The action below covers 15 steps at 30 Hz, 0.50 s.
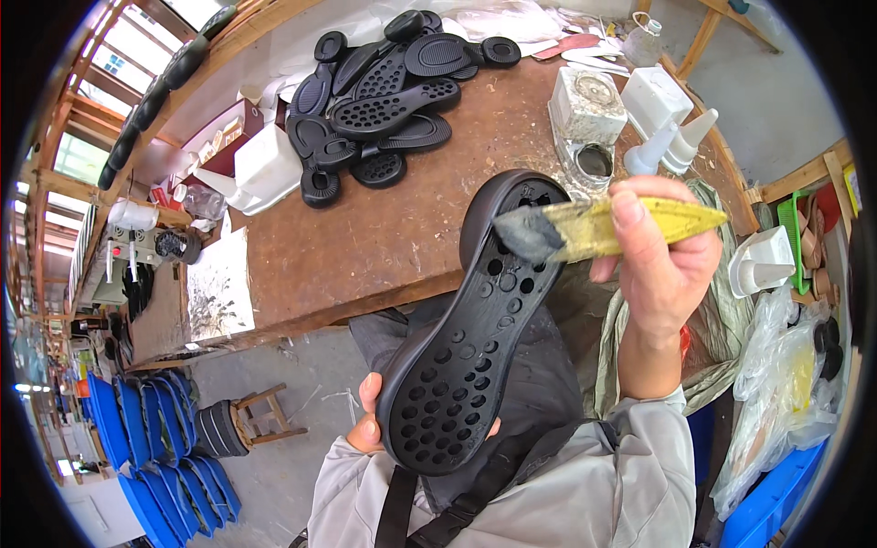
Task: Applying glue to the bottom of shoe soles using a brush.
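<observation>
Gray floor [269,484] shows lower L of frame; bright windows [119,57] upper L. Brown workbench [388,242] runs ctr to top, surface worn & scuffed w/ pale specks, esp. upper R. Blue trays [146,416] stacked lower L. Wooden stool [268,416] w/ striped dark seat just beside them. Pile of blk soles [384,110] on bench, top ctr. Clear plastic bags [758,402] bunched far R. Held blk sole [427,370] mid-frame, tilted, holed face to camera, upper end overlapping bench in view. White containers [653,99], some spouted, on bench upper R. Dark-smudged white paper [219,279] at bench's L end. R hand [671,265], ctr-R: thumb & fingers clamped on yellow-handled brush. L hand [367,427]: fingers clamped round sole's lower end. Brush [594,230] has dark bristles over sole's upper end; can't tell if touching.
</observation>
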Motion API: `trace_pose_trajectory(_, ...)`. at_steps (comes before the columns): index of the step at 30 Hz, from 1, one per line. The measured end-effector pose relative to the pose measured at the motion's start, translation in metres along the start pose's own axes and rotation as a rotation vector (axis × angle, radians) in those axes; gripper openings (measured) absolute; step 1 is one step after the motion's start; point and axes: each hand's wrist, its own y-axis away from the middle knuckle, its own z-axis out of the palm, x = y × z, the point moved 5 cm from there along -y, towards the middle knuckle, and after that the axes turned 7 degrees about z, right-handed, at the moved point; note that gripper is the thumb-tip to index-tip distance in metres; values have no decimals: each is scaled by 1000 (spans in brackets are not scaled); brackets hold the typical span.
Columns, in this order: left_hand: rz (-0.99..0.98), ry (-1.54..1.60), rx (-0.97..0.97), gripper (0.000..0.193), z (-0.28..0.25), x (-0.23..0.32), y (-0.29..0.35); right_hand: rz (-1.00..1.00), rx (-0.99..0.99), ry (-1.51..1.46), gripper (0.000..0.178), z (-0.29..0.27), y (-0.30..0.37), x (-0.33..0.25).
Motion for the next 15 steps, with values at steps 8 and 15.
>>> trace_pose_trajectory(8, 30, 38, -15, 89, 11, -5, -4, -87, 17, 32, 12, 1, -1, -9)
trace_pose_trajectory(15, 16, -44, 60, 90, 24, 7, -9, -141, -100, 149, 17, 19, 45, -3)
